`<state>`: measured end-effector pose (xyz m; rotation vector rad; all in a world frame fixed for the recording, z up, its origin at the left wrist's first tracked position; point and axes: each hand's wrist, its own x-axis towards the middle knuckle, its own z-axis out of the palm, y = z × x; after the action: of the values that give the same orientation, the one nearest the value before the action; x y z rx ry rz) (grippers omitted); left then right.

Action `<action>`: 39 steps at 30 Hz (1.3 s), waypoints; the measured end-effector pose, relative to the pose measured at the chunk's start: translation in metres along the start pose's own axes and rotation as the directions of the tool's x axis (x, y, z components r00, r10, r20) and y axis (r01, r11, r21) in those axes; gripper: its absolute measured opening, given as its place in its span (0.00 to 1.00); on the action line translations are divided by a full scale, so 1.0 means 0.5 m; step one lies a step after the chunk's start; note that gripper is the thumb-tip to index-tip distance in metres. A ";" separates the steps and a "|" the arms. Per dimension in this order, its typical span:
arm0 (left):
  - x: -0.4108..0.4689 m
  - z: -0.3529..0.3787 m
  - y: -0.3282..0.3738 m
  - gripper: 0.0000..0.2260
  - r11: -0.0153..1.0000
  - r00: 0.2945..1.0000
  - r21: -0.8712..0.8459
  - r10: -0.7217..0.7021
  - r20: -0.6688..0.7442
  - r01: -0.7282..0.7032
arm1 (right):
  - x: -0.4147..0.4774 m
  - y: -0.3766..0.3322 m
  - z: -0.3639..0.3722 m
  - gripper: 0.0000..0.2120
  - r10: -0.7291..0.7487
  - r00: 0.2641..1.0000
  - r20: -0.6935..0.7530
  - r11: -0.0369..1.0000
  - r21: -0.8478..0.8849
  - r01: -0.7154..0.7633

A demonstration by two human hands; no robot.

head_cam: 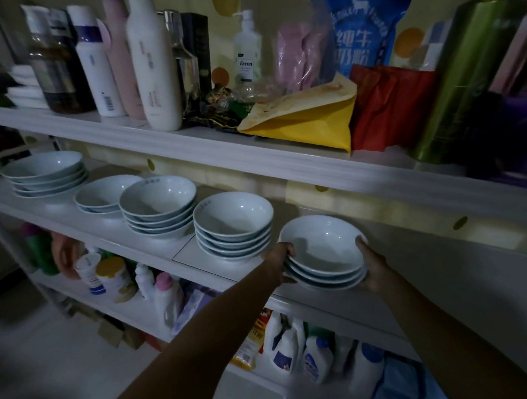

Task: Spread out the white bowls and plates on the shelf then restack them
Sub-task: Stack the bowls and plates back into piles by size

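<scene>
Lettering is scarce: the pump bottle (pixel 247 52) up top seems to read "Accon", and the blue bag (pixel 359 26) reads "MILK" w/ Chinese characters. Both arms reach fwd. Left hand (pixel 280 259) and right hand (pixel 370 265) clamp opposite rims of a bowl stack (pixel 323 254) at the middle shelf (pixel 179 249) edge, right of the other stacks (pixel 233 227).

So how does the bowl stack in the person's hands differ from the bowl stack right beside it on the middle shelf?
The held stack is gripped on both sides, by the left hand and the right hand; the neighbouring stack stands free. The held stack shows about three bowls, the neighbouring stack about four. The held stack sits nearer the shelf's front edge, at the right end of the row. Both are nested white bowls, upright.
</scene>
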<state>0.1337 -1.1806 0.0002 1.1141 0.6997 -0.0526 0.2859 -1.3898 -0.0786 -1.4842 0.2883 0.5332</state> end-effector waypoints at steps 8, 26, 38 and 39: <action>-0.011 -0.034 0.004 0.26 0.999 0.999 -0.043 0.027 -0.025 -0.028 | -0.103 -0.021 0.088 0.53 -0.026 0.998 -0.052 1.000 0.005 0.026; -0.130 -0.162 0.009 0.28 0.991 0.962 -0.055 0.103 -0.252 -0.121 | -0.244 -0.052 0.239 0.30 -0.698 0.712 0.080 0.431 -0.748 0.505; -0.120 -0.442 0.124 0.30 0.972 0.920 -0.082 0.180 -0.347 -0.221 | -0.356 -0.006 0.657 0.18 -0.539 0.718 0.441 0.593 -0.407 0.695; -0.115 -0.476 0.137 0.30 0.971 0.919 -0.078 0.184 -0.347 -0.224 | -0.359 -0.001 0.692 0.17 -0.546 0.712 0.441 0.594 -0.396 0.701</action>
<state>-0.0020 -0.9673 0.0261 1.0884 0.8761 0.3633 0.0854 -1.0771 0.0397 -1.8953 -0.6780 0.2219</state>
